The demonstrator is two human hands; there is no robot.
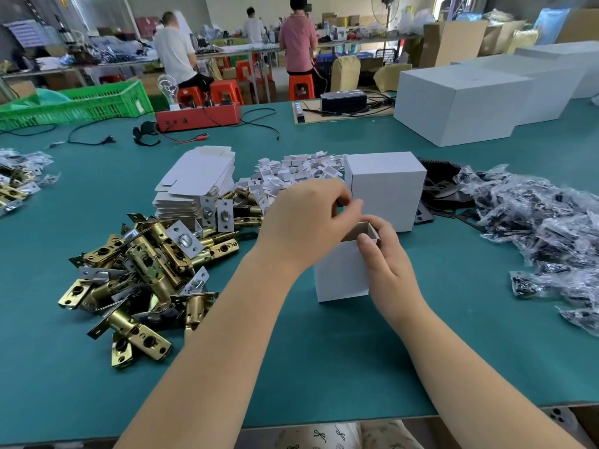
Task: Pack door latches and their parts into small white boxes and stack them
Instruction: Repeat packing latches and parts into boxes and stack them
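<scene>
Centrally on the green table point(324, 367), small white box point(340, 273) upright, top open. Right hand point(385, 257) gripping its rim flap; left hand point(308, 222) above the opening, fingers pinched together. Brass door latches point(142, 270) heaped just left.

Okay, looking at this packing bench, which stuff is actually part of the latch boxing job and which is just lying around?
Job: small white box held by left hand and right hand; brass latches; flat box blanks; bagged parts; finished box stack.
Lying about: red tester box; green crate; black cables.
</scene>
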